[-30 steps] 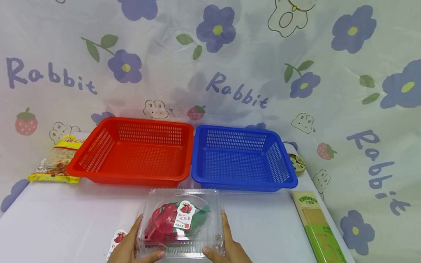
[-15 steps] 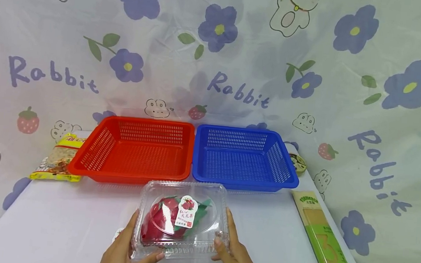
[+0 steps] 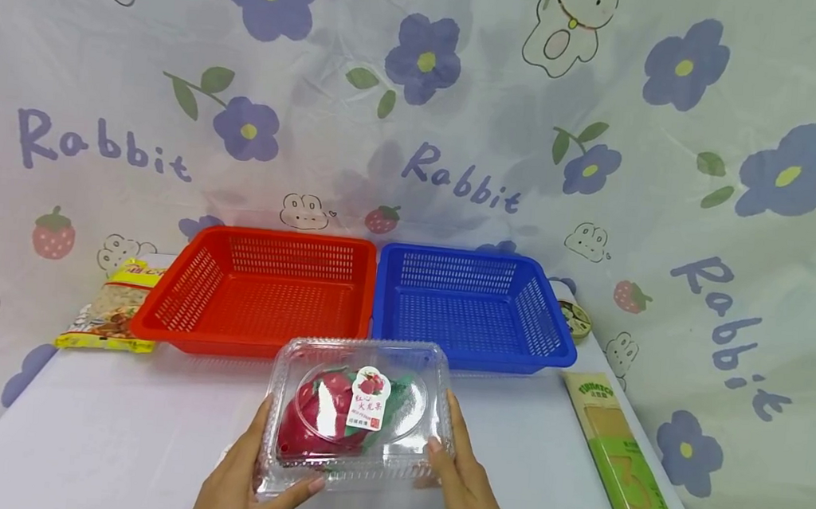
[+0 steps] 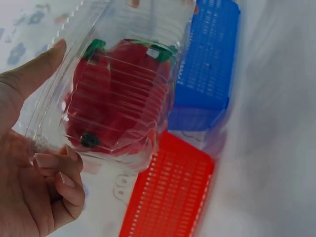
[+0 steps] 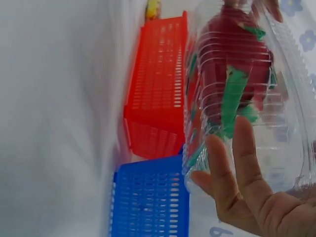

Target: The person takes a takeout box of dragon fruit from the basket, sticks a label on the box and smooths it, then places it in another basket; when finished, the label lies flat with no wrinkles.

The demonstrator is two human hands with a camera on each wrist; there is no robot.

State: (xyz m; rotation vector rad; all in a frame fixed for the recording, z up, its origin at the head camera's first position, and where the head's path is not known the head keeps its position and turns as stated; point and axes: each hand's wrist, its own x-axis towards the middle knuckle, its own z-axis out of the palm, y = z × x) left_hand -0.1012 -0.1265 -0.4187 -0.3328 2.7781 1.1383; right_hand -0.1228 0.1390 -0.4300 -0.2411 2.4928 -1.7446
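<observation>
1. The clear box (image 3: 362,475), with red fruit (image 3: 319,419) inside, is raised above the tabletop (image 3: 515,447); both wrist views show its underside.
2. The left hand (image 3: 240,473) grasps the box's left side, thumb over the near rim, fingers curled beneath, probably to steady it.
3. The right hand (image 3: 465,483) grips the near right corner, thumb on top, fingers spread under the base, likely sharing the weight.
4. The red basket (image 3: 228,343) and blue basket (image 3: 479,362) stand side by side towards the tabletop's back edge, seemingly leaving working room in front.
5. The long packet (image 3: 629,464) lies along the right edge, apart from the hands.
</observation>
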